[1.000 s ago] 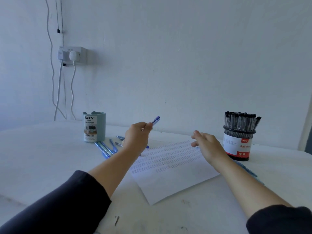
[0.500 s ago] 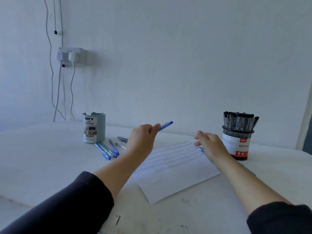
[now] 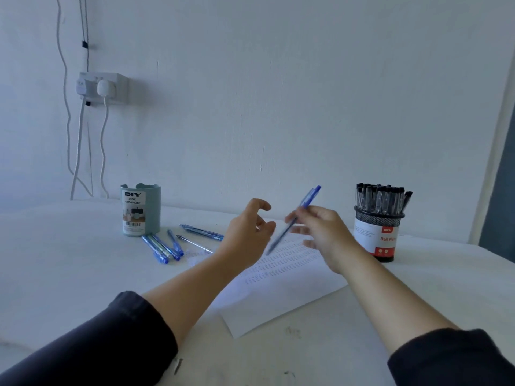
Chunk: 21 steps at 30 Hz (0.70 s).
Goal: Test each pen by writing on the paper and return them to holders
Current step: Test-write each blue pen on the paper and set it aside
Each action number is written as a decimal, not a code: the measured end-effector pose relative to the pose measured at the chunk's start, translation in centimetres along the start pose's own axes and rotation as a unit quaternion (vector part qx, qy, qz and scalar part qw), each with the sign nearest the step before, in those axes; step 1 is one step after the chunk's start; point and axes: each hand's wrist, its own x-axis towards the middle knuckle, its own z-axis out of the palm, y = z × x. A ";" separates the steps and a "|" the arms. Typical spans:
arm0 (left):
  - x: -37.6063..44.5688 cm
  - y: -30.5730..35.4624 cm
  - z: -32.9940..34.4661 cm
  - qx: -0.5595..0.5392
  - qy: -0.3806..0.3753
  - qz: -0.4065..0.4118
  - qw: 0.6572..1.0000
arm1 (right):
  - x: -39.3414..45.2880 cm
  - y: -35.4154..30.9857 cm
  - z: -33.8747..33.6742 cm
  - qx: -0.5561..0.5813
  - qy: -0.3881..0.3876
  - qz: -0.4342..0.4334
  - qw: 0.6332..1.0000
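Pen, blue, held aslant above the paper: your right hand pinches its barrel between thumb and fingertips, cap end raised toward the far right, tip pointing down and left over the written rows. Your left hand hovers just left of the pen, fingers loosely curled and holding nothing. The paper lies flat on the white table beneath both hands, its far half covered in rows of small marks. At far left stands the teal desk organizer, with loose blue pens lying on the table just near and right of it. At far right stands the black mesh holder, packed with upright black pens. Both dark sleeves enter from the near edge.
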 end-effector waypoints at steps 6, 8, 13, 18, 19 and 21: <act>2.4 -3.9 -4.8 0.225 0.121 -0.028 0.966 | 0.6 1.7 -3.7 -0.309 0.080 -0.013 0.948; 2.5 -5.0 -6.6 0.285 0.124 -0.090 0.946 | 0.6 2.7 -4.3 -0.490 0.061 0.035 0.869; 2.2 -5.9 -7.8 0.397 -0.012 -0.190 0.898 | 0.1 3.2 -4.5 -0.643 0.065 0.076 0.759; 2.5 -6.3 -7.1 0.427 -0.016 -0.166 0.889 | -0.2 3.3 -4.7 -0.652 0.080 0.105 0.747; 2.7 -6.5 -7.0 0.431 -0.007 -0.155 0.889 | -0.3 3.4 -4.6 -0.648 0.078 0.112 0.749; 3.1 -6.9 -6.4 0.450 -0.011 -0.123 0.885 | -0.1 3.6 -4.6 -0.641 0.072 0.120 0.755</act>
